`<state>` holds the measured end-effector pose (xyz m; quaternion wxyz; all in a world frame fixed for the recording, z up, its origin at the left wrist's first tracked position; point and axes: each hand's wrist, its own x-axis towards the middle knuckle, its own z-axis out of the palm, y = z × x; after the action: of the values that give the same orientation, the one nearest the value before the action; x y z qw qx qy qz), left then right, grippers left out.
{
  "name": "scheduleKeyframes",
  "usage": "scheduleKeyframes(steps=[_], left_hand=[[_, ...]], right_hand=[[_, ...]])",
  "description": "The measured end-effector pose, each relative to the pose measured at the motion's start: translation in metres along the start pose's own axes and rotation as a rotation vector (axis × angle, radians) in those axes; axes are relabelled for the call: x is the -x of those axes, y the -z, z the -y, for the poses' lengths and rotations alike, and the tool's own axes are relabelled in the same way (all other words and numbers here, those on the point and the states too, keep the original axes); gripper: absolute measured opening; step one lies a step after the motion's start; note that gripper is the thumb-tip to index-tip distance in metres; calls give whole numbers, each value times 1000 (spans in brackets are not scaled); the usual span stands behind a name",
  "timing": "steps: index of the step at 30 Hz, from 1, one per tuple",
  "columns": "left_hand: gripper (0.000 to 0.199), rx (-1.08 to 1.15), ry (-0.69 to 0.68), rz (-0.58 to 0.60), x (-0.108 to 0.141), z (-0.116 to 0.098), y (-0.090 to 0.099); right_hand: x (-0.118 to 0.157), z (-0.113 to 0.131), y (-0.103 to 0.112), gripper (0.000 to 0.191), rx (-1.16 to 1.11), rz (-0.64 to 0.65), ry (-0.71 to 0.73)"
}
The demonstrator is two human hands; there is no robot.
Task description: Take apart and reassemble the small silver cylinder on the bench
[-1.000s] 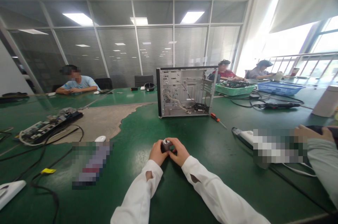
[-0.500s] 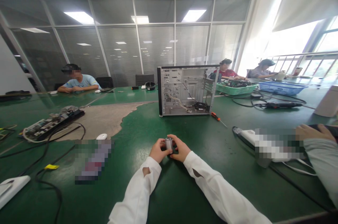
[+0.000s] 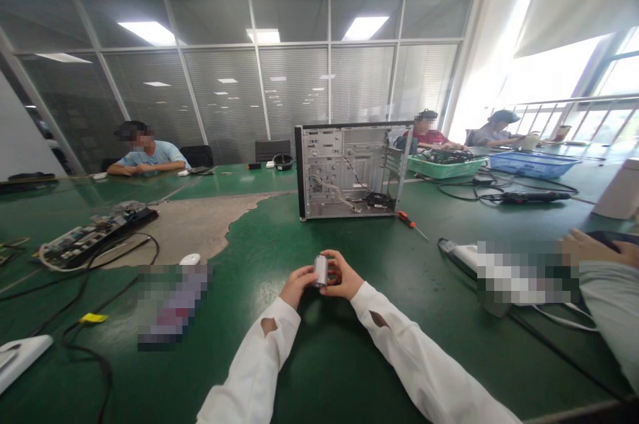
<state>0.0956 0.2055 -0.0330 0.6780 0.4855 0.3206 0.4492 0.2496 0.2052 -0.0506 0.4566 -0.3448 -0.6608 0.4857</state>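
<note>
A small silver metal cylinder [image 3: 321, 271], its exact kind unclear, is held between my two hands in the middle of the head view. My left hand [image 3: 297, 285] grips its left side, fingers and thumb closed against it. From the other side, my right hand [image 3: 347, 277] curls round it, thumb near the lower end and index finger at the top. Beyond the hands stands an open computer case [image 3: 349, 174], bare metal inside with loose wires. An orange-handled screwdriver [image 3: 407, 219] lies by the case's lower right corner.
A green basket [image 3: 444, 170] and a blue basket [image 3: 534, 164] stand at the back right. On the left are power strips [image 3: 94, 237] and black cables [image 3: 82, 291]. A neighbour's hand [image 3: 594, 247] is at the right edge. Other people sit across the table [image 3: 259, 237].
The cylinder has turned in my hands, so its top end no longer faces me as much. My left fingers have shifted to lie straighter along its side.
</note>
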Motion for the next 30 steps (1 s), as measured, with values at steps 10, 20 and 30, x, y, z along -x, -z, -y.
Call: scheduleKeyframes(steps=[10, 20, 30], left_hand=[[31, 362, 142, 120, 9, -4, -13], [39, 529, 245, 214, 14, -7, -16], [43, 418, 252, 160, 17, -9, -23]], right_hand=[[3, 9, -4, 76, -127, 19, 15], [5, 13, -8, 76, -190, -4, 40], [6, 18, -8, 73, -153, -38, 75]])
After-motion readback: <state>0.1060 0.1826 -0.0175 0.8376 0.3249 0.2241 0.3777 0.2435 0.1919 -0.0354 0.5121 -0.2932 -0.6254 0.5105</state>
